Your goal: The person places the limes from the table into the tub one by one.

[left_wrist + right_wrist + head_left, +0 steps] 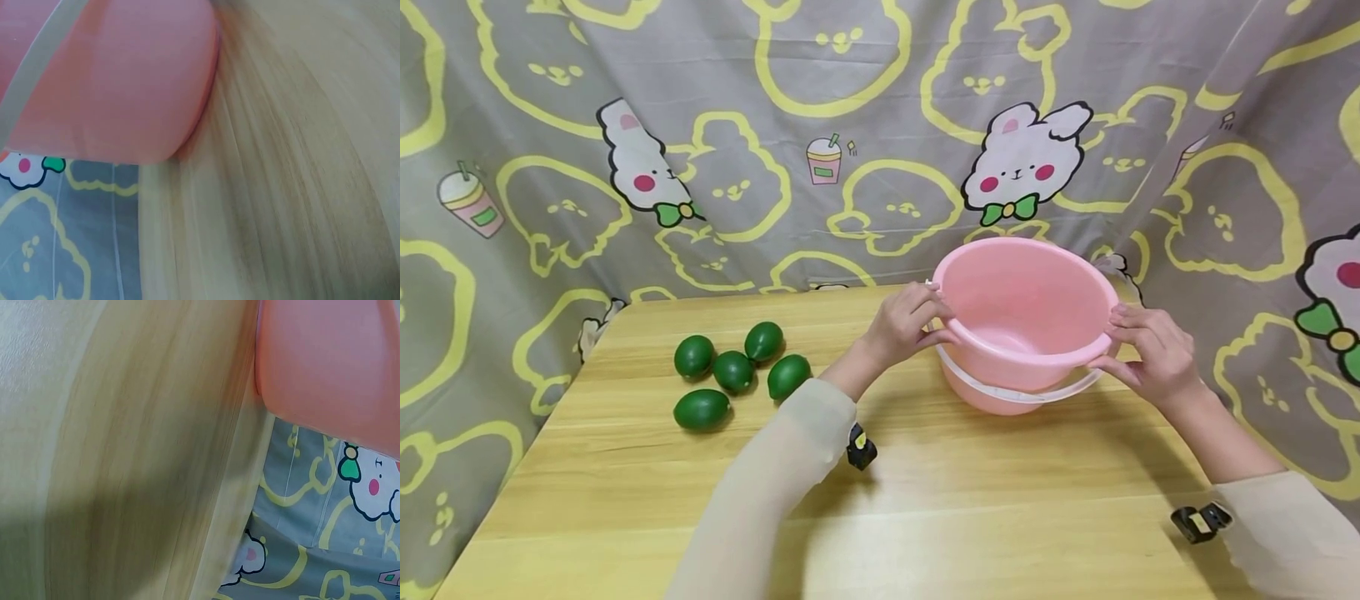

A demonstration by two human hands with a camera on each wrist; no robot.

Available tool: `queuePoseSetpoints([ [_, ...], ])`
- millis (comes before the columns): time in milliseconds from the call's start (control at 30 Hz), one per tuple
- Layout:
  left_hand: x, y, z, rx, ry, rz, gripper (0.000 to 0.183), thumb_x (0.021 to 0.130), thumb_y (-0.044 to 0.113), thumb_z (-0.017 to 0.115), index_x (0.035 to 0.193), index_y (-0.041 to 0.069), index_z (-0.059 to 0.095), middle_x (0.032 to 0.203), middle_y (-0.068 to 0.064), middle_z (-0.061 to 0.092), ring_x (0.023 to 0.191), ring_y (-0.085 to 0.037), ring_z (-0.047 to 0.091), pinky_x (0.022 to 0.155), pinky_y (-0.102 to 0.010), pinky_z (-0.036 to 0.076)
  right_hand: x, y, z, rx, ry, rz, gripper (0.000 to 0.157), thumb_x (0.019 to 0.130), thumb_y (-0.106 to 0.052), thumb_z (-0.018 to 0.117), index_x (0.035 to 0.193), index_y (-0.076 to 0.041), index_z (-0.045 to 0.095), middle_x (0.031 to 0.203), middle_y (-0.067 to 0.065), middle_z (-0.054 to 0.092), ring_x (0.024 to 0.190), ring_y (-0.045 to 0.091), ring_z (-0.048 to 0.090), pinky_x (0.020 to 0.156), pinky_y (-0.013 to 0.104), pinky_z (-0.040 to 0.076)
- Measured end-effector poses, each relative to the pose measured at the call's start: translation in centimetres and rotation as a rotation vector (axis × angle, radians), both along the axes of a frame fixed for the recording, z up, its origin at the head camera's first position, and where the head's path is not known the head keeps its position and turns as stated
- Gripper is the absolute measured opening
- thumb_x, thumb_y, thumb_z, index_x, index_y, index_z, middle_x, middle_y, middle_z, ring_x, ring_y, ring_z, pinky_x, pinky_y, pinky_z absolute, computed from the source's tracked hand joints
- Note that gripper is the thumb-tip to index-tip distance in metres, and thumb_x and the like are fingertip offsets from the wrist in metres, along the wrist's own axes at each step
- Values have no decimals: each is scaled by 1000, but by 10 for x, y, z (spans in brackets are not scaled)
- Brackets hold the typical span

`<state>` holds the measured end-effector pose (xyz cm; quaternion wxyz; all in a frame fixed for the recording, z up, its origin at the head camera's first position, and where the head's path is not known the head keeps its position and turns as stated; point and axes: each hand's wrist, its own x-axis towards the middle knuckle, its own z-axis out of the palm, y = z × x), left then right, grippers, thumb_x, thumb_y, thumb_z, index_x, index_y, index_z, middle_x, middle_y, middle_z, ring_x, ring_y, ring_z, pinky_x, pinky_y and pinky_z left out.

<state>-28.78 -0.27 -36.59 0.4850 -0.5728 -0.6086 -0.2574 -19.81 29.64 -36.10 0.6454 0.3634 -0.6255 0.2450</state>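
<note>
Well left of the grip: five glossy dark-green, oval, lime-like fruits (733,372), lying loose. Next: left hand (908,323), pinching one round pink plastic bucket (1030,296) by its left rim. Between the hands: that bucket's white curved handle (992,392), hanging in front. Last: right hand (1156,354), pinching the right rim. Progress, as I'm judging: both holds are standing complete; release is remaining; no fruit is showing inside.

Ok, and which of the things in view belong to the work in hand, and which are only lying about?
In the work:
pink bucket, gripped at its rim by the left hand and right hand
its white handle, lowered around the front

Apparently just lying about:
five green fruits, untouched, left of the bucket on the table
</note>
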Motion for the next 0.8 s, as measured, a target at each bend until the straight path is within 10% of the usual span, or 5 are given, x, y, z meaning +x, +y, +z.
queuePoseSetpoints([
  [800, 14, -24, 1, 20, 12, 19, 40, 88, 43, 59, 82, 3, 64, 82, -7, 63, 79, -20, 62, 90, -31, 51, -1, -21, 5, 9, 41, 40, 59, 82, -49, 66, 67, 7, 56, 64, 22, 58, 66, 33, 61, 91, 20, 48],
])
